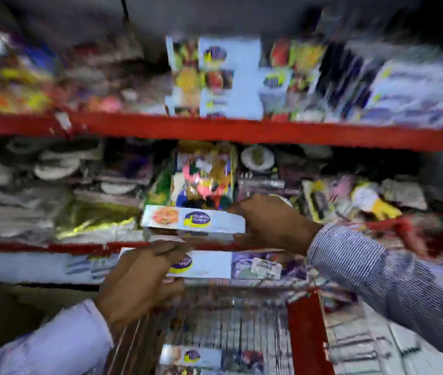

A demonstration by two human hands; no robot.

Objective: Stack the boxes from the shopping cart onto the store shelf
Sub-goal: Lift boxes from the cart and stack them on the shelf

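My right hand [271,223] grips the right end of a long white box [190,219] with a blue and yellow logo, held at the front of the middle shelf [52,247]. My left hand [139,280] holds a second white box [209,265] of the same kind just above the shopping cart [304,334], a wire basket with a red frame. Another such box [196,357] lies in the bottom of the cart. More boxes of this brand [228,77] stand upright on the upper shelf. The whole view is blurred.
The red-edged upper shelf [242,129] carries packed goods across its width. The middle shelf holds a colourful bag [204,174], plates and wrapped items. A brown carton [3,315] sits low on the left. Tiled floor [377,347] shows on the right of the cart.
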